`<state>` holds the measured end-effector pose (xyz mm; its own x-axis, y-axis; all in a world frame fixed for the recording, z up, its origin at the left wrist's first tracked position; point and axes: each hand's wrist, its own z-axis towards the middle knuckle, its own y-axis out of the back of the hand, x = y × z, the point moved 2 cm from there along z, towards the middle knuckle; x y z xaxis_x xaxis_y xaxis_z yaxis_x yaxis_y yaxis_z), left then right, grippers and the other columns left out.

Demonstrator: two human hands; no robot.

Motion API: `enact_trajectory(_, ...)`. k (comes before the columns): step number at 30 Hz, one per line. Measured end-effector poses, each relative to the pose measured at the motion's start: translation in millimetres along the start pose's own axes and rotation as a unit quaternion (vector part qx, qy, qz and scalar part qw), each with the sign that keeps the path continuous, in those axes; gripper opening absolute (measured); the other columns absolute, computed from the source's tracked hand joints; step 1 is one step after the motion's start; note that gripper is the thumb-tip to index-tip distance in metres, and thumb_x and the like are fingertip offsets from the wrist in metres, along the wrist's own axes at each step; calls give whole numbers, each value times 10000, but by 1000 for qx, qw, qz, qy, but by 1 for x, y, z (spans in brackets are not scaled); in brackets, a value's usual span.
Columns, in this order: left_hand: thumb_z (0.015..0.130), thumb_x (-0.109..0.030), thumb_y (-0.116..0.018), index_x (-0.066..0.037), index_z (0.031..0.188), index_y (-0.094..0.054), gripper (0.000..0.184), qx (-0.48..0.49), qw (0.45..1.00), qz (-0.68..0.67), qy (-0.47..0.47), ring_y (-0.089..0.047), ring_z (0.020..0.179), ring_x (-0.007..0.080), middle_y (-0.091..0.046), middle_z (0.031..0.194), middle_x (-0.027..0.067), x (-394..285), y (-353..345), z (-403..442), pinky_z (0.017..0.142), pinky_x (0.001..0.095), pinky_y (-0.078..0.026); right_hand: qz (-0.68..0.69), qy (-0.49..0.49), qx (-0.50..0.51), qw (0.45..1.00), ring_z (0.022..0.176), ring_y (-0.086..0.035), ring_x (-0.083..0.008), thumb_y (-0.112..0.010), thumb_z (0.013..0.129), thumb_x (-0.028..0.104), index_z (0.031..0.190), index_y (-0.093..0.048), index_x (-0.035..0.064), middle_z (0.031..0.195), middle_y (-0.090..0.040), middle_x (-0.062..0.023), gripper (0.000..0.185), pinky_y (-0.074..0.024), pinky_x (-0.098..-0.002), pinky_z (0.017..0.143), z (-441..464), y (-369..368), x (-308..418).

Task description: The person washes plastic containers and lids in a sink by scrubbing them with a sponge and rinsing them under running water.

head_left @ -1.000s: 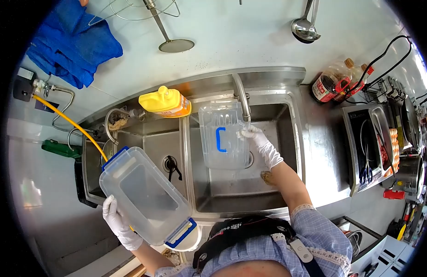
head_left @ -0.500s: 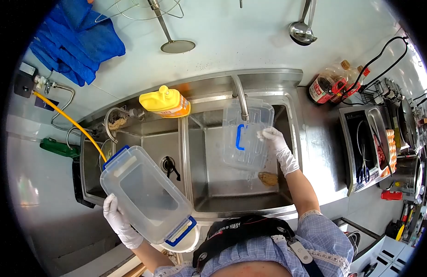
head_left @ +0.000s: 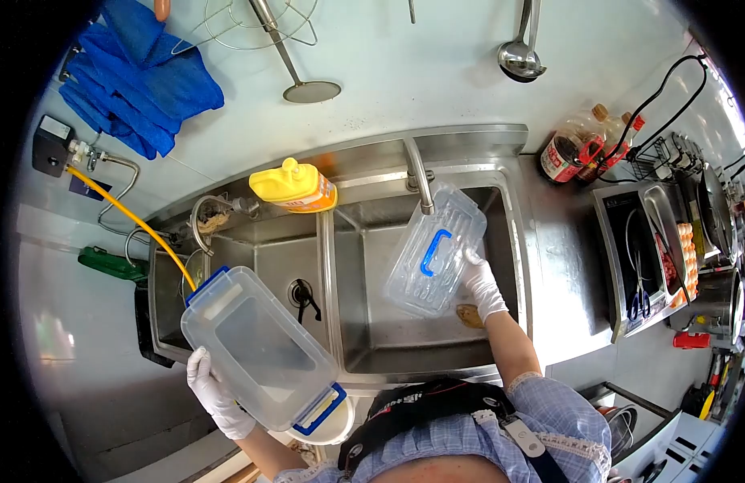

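My left hand point(head_left: 215, 394), in a white glove, is closed on the long edge of a clear plastic box point(head_left: 264, 342) with blue clips, tilted over the left basin's front. Gloved in white too, my right hand point(head_left: 481, 282) grips the right edge of a clear lid point(head_left: 441, 253) with a blue handle. The lid is held slanted in the right basin point(head_left: 372, 322), below the faucet point(head_left: 420, 177). Its surface looks wet. Near my right wrist a brownish sponge-like piece point(head_left: 469, 315) lies on the basin floor.
A yellow jug point(head_left: 294, 187) stands on the divider behind the basins. A yellow hose point(head_left: 135, 221) runs into the left side. On the right are sauce bottles point(head_left: 565, 153), a tray with scissors point(head_left: 638, 302) and eggs point(head_left: 686, 258). A white bucket point(head_left: 336, 423) sits below the box.
The lid has turned clockwise and tilted under the faucet, with my right hand moving slightly down along its edge. The box stays in my left hand; the whole view has shifted a little.
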<state>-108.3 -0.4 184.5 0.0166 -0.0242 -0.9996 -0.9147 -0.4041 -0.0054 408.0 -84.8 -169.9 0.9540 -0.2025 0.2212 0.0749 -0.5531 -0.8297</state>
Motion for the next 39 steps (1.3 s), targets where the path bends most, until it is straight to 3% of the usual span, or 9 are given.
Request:
enact_trajectory(8,832,-19,-591,-48,875,-645,75,2,1000,-1,-2,-544,686,55,-625,817,2,0,6,-2,607,168,-425,71,-43,19,996,824,-554,-262,-591,839,83,959,-534,21,891,-567,-110,146,-466,-393,807,13,-24,-27)
enact_trajectory(12,831,-17,-593,-49,876,-645,76,-2,1000,5,-14,-532,675,48,-620,811,-3,2,5,-2,593,161,-415,37,-36,28,998,823,-563,-261,-597,828,56,959,-532,15,894,-570,-123,152,-483,-388,789,3,-39,-22)
enact_trajectory(20,824,-5,-594,-54,865,-653,87,-8,1000,-6,5,-380,499,2,-590,698,-36,7,5,4,450,142,-270,25,-19,-12,999,843,-575,-262,-596,814,-24,946,-534,30,899,-576,-114,155,-506,-394,803,-13,-17,-19)
enact_trajectory(26,828,-3,-586,-59,857,-651,91,-1,1000,3,9,-376,504,1,-580,697,-44,5,-1,3,456,139,-268,-114,63,32,991,784,-606,-260,-690,744,27,786,-615,89,815,-634,-84,107,-506,-388,781,-10,-10,-2)
enact_trajectory(29,830,-5,-583,-59,863,-649,92,21,1000,16,14,-393,521,1,-587,717,-39,7,7,4,463,137,-276,-136,73,32,988,775,-616,-257,-681,755,37,771,-619,93,802,-641,-87,85,-507,-384,778,-21,-27,15)
enact_trajectory(30,830,-5,-583,-59,863,-649,92,22,1000,16,14,-393,521,1,-587,717,-39,8,10,6,463,137,-276,-183,83,66,977,775,-597,-203,-651,808,85,813,-591,99,811,-614,-46,62,-487,-340,790,-23,-28,20)
enact_trajectory(34,830,-5,-581,-57,872,-648,94,17,1000,19,12,-456,587,18,-602,758,-24,16,13,10,509,141,-332,-200,92,72,973,773,-602,-213,-665,791,84,797,-591,101,804,-624,-52,77,-485,-343,782,-23,-32,28)
enact_trajectory(36,831,-6,-580,-56,875,-647,94,11,1000,24,-2,-478,613,26,-607,773,-19,15,10,8,530,144,-354,-183,93,65,977,752,-620,-241,-636,793,20,766,-600,93,762,-631,-61,86,-508,-382,772,-24,-35,29)
enact_trajectory(39,832,-6,-580,-53,880,-646,94,16,1000,17,10,-502,649,39,-610,790,-14,10,6,3,564,156,-385,-197,77,57,976,759,-616,-218,-628,798,12,764,-589,94,753,-619,-44,97,-496,-351,777,-27,-42,24)
